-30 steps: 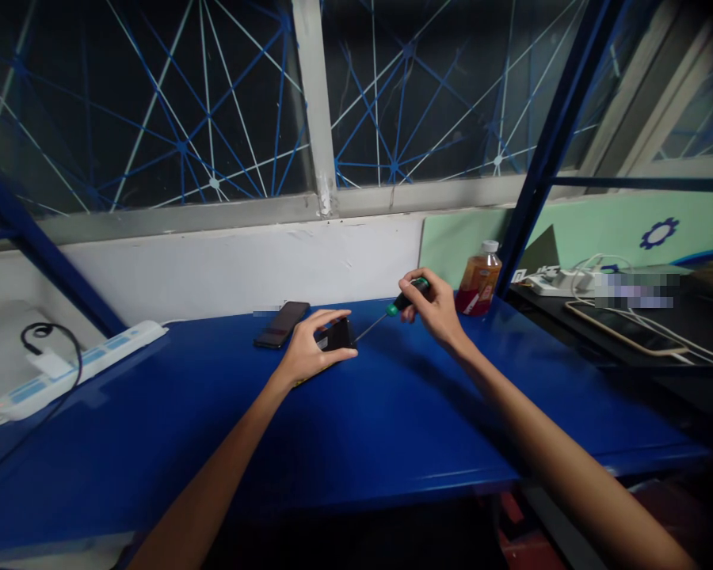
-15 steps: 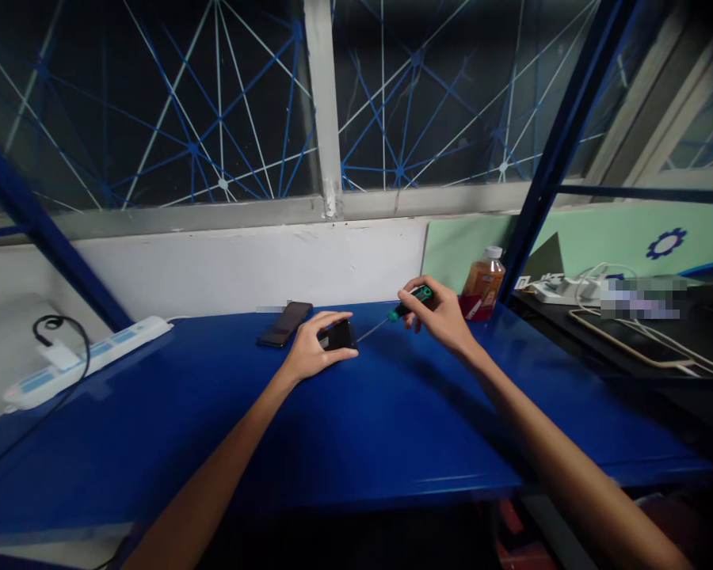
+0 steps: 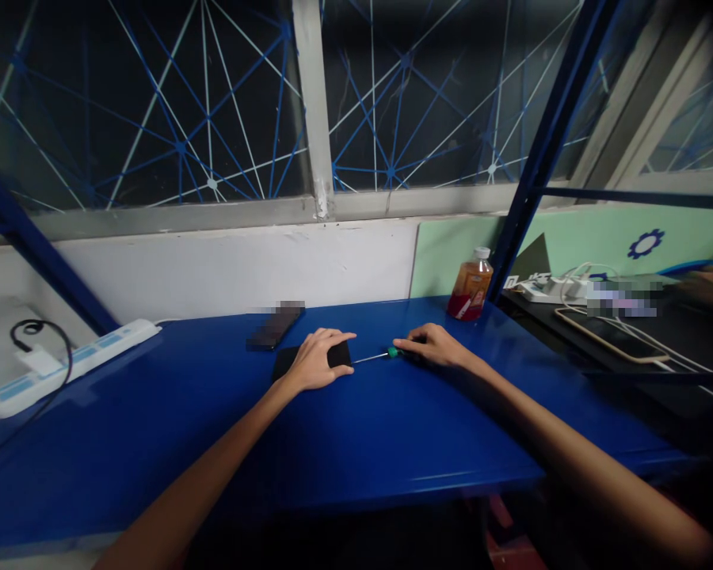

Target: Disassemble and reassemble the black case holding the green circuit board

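Two hands [image 3: 318, 360] [image 3: 432, 346] — screwdriver shaft [image 3: 370, 359] between

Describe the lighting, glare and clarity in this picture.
Head view: faint glare near the front of the glossy blue tabletop; head view: the black rectangular object held by the bare left hand is too dark for detail; head view: pixelation covers part of the dark rectangular phone.

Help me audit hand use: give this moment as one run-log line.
left hand: holds black rectangular device | right hand: grips green-collared metal screwdriver | tip: at device's right end, contact unclear
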`<action>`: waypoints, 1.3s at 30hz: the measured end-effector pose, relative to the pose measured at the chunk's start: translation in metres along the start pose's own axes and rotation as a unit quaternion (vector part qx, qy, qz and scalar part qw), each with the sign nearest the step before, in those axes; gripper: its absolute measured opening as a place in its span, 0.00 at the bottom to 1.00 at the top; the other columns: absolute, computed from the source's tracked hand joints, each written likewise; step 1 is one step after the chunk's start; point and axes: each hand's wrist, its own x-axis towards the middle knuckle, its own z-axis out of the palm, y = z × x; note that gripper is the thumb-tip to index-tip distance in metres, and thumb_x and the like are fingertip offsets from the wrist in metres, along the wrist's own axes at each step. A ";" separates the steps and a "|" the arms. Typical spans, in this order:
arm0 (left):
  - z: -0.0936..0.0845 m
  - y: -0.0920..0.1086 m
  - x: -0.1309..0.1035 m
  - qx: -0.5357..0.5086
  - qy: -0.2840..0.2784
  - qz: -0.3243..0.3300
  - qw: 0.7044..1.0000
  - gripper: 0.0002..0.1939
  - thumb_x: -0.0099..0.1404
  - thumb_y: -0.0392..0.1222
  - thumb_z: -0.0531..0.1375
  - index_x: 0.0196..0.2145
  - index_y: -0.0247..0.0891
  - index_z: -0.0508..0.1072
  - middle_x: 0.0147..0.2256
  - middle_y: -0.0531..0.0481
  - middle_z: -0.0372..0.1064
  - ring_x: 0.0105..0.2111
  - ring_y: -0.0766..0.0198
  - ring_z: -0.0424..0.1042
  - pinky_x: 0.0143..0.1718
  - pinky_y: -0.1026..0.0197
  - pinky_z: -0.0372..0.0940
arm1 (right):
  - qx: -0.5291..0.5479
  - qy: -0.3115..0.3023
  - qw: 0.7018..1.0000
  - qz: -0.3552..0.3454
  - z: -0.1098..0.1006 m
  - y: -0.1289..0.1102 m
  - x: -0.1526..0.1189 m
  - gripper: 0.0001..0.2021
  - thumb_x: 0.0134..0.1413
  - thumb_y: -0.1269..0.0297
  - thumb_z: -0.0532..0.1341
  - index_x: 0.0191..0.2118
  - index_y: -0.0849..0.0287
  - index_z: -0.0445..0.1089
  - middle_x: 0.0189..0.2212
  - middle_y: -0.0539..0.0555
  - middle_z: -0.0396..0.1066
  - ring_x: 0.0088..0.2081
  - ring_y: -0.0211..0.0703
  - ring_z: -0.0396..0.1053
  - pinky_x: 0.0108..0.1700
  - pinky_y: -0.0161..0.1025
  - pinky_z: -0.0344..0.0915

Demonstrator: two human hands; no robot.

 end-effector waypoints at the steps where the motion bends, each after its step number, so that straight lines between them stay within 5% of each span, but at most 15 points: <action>1: 0.001 -0.001 -0.001 0.006 -0.001 0.001 1.000 0.30 0.56 0.53 0.64 0.56 0.53 0.64 0.52 0.47 0.65 0.52 0.49 0.62 0.51 0.45 0.58 | -0.026 0.000 1.000 -0.004 0.000 0.000 0.001 0.27 0.50 0.39 0.56 0.19 0.60 0.65 0.15 0.47 0.59 0.17 0.32 0.54 0.20 0.34 0.49; 4: 0.002 -0.001 -0.002 0.022 0.000 0.010 1.000 0.29 0.57 0.53 0.64 0.56 0.52 0.64 0.52 0.47 0.64 0.52 0.50 0.62 0.51 0.46 0.58 | -0.040 -0.039 0.998 -0.030 -0.004 -0.004 0.006 0.26 0.51 0.40 0.55 0.20 0.60 0.64 0.16 0.45 0.55 0.19 0.31 0.50 0.20 0.33 0.46; 7: 0.002 0.000 -0.003 0.032 0.004 0.020 0.999 0.29 0.57 0.52 0.64 0.55 0.50 0.65 0.52 0.46 0.65 0.51 0.50 0.62 0.50 0.47 0.59 | 0.005 -0.140 0.990 -0.003 -0.012 -0.010 0.011 0.23 0.42 0.44 0.65 0.36 0.59 0.67 0.18 0.43 0.57 0.18 0.31 0.52 0.19 0.32 0.49; 9: 0.001 0.000 -0.003 0.033 0.006 0.021 0.999 0.29 0.57 0.52 0.64 0.56 0.49 0.65 0.52 0.46 0.66 0.52 0.50 0.63 0.50 0.47 0.60 | 0.033 -0.175 0.984 0.008 -0.016 -0.013 0.014 0.24 0.40 0.45 0.67 0.37 0.58 0.65 0.19 0.43 0.60 0.17 0.31 0.53 0.19 0.32 0.50; 15: -0.003 -0.006 -0.004 0.034 0.005 0.029 0.999 0.32 0.55 0.58 0.64 0.54 0.44 0.68 0.52 0.45 0.69 0.52 0.50 0.66 0.51 0.49 0.60 | -0.036 -0.130 0.987 -0.087 -0.013 -0.014 0.010 0.23 0.49 0.43 0.59 0.20 0.60 0.65 0.16 0.45 0.54 0.20 0.32 0.50 0.23 0.34 0.47; 20: 0.000 -0.009 -0.006 0.033 0.004 0.034 0.999 0.30 0.55 0.59 0.63 0.53 0.44 0.70 0.54 0.45 0.66 0.54 0.50 0.66 0.53 0.47 0.58 | -0.082 -0.069 0.990 -0.087 -0.004 -0.015 0.005 0.25 0.54 0.41 0.53 0.26 0.60 0.69 0.19 0.47 0.60 0.22 0.34 0.53 0.25 0.35 0.49; 26: 0.000 -0.007 -0.007 0.026 0.012 0.030 0.999 0.28 0.56 0.59 0.63 0.51 0.44 0.72 0.54 0.46 0.67 0.54 0.50 0.66 0.54 0.47 0.57 | -0.008 -0.095 0.993 -0.065 0.000 -0.009 0.004 0.22 0.38 0.45 0.68 0.32 0.60 0.67 0.21 0.46 0.63 0.21 0.33 0.57 0.24 0.33 0.52; 31: -0.003 -0.005 -0.005 0.011 -0.005 0.020 1.000 0.28 0.55 0.59 0.63 0.51 0.46 0.71 0.54 0.46 0.66 0.54 0.50 0.66 0.54 0.46 0.57 | -0.026 -0.115 0.990 -0.083 -0.005 -0.012 0.000 0.21 0.47 0.44 0.61 0.24 0.60 0.69 0.17 0.46 0.60 0.20 0.33 0.54 0.23 0.33 0.49; 39: -0.005 -0.005 -0.006 -0.006 -0.010 0.019 1.000 0.28 0.54 0.60 0.64 0.49 0.46 0.73 0.54 0.47 0.67 0.53 0.50 0.67 0.54 0.47 0.58 | -0.005 -0.058 0.994 -0.096 0.002 -0.019 -0.004 0.20 0.50 0.45 0.61 0.33 0.60 0.68 0.23 0.47 0.65 0.22 0.34 0.56 0.25 0.33 0.52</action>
